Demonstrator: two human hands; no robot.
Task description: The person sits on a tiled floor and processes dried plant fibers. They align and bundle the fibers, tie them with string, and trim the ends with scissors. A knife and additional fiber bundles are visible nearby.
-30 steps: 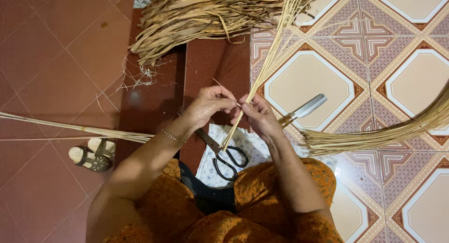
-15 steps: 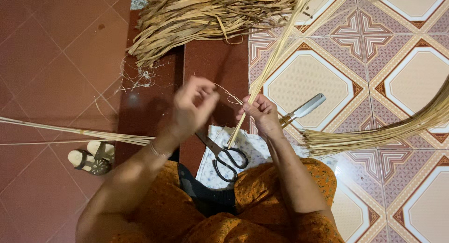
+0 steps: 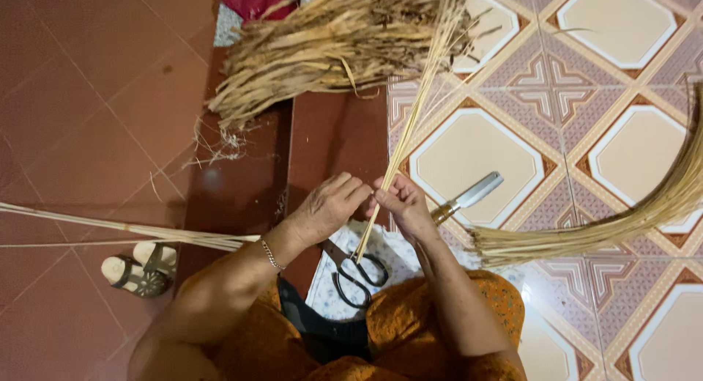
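Both hands (image 3: 370,205) pinching thin straw bundle (image 3: 410,124), scissors (image 3: 356,271) below, knife (image 3: 469,196) beside

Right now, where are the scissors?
In the head view, the scissors lie on a patterned cloth in front of the person's lap, just below the left hand and right hand.

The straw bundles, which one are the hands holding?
The thin pale bundle running up between both hands. The shaggy pile and the two side bundles lie untouched on the floor.
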